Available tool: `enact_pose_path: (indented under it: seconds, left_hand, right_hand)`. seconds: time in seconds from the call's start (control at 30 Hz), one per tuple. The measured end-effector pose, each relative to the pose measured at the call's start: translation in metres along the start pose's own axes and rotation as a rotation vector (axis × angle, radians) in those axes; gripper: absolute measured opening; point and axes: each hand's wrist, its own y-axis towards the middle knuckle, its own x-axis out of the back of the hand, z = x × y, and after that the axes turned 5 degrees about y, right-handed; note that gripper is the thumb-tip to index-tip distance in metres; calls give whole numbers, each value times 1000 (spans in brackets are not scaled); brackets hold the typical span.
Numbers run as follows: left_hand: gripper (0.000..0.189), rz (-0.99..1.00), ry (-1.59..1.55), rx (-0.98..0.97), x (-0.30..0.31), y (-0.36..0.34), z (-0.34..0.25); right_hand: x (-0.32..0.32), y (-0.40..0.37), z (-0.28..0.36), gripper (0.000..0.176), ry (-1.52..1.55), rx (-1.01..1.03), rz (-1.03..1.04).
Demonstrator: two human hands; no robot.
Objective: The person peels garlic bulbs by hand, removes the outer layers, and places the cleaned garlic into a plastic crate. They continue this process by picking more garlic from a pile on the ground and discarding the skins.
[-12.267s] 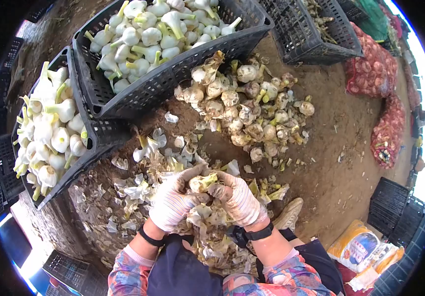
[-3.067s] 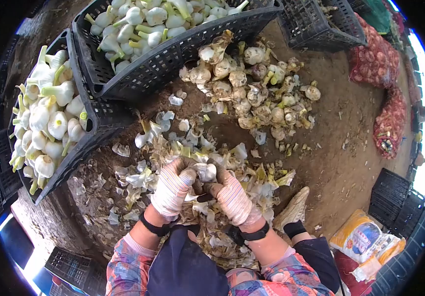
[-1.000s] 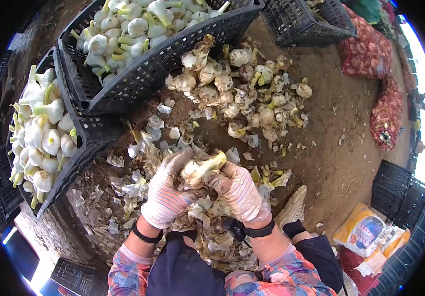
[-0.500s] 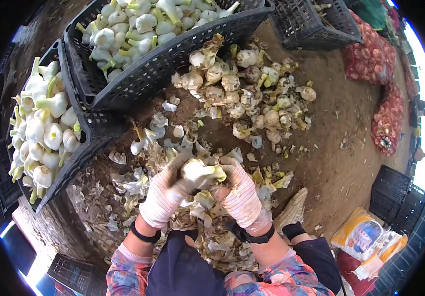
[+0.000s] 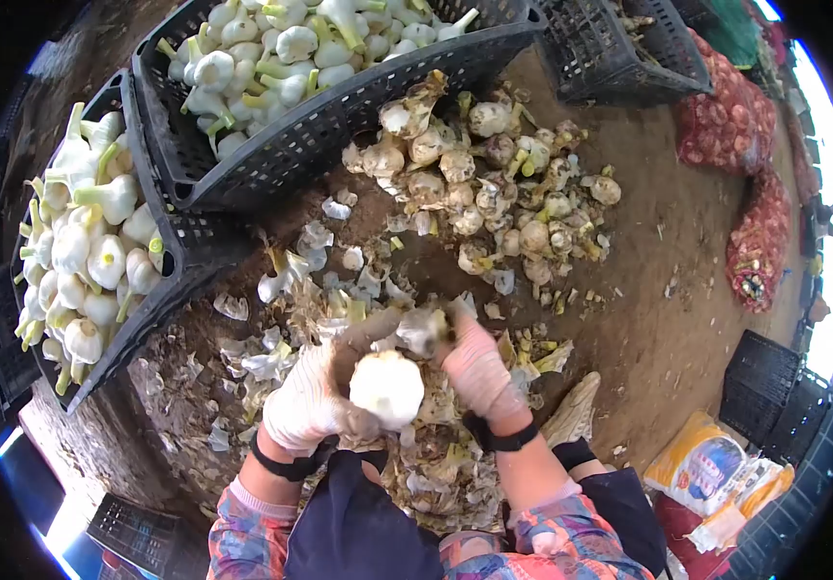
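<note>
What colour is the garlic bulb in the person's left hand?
White: the garlic bulb in the left hand; head view shows it best.

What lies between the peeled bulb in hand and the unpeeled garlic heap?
Head view: torn husk in the right hand, then loose skins on dirt.

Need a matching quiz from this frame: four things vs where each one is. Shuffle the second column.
Things:
1. white bulb
2. dirty garlic pile
3. red mesh sacks
4. loose husk piece

Places:
a. far right of the view
b. at the right hand
c. in the left hand
d. on the soil, against a black crate

Pairs: 1-c, 2-d, 3-a, 4-b
</note>
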Motion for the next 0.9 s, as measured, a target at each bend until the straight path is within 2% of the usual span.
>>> enact_pose_path:
  seconds: [0.03,0.07,0.1,0.17,0.2,0.23,0.3,0.33,0.37,0.43,0.5,0.53,0.6,0.67,0.73,0.8,0.87,0.9]
  left_hand:
    - [93,-21,-5,6,-1,-1,-1]
    - [92,-44,175,22,3,4,2]
    - [92,-41,177,19,3,5,7]
    - [87,-144,167,-30,-1,4,22]
    - [84,-191,426,-170,2,10,35]
    - [75,-167,788,-375,11,15,42]
    - [66,-212,1127,-422,-2,14,20]
    - [66,-213,1126,-420,0,13,22]
    - [60,-225,1052,-366,4,10,26]
    - [55,-241,985,-304,6,5,26]
    - [48,-227,1144,-318,1,4,21]
    - [35,-260,1184,-395,0,7,24]
    - [35,-260,1236,-391,3,9,30]
    - [35,-257,1289,-385,2,9,31]
    - [31,-299,1481,-484,-1,8,26]
    - [31,-297,1513,-450,2,8,25]
    - [30,-293,1544,-418,7,9,27]
    - [29,-284,1463,-429,10,9,31]
  right_hand:
    - [-2,-6,-5,50,-248,160,43]
    - [3,-13,9,64,-136,80,178]
    - [12,-16,28,64,-137,82,174]
    - [29,-24,58,66,639,-292,421]
    - [19,-32,61,65,928,-265,358]
    - [14,-35,64,65,929,-262,355]
    - [8,-37,70,60,1010,-399,206]
    - [13,-36,78,59,768,-372,203]
    - [13,-36,75,59,770,-375,208]
    - [9,-35,62,58,305,43,174]
    - [10,-36,57,57,218,86,163]
    - [10,-35,58,57,144,148,162]
    - [11,-33,62,57,68,211,160]
    - [10,-32,69,59,-219,402,89]
    - [8,-33,71,60,-250,421,82]
    - [5,-34,70,60,-280,444,75]
    - [1,-35,62,61,-29,304,110]
    - [1,-36,63,61,-29,304,111]
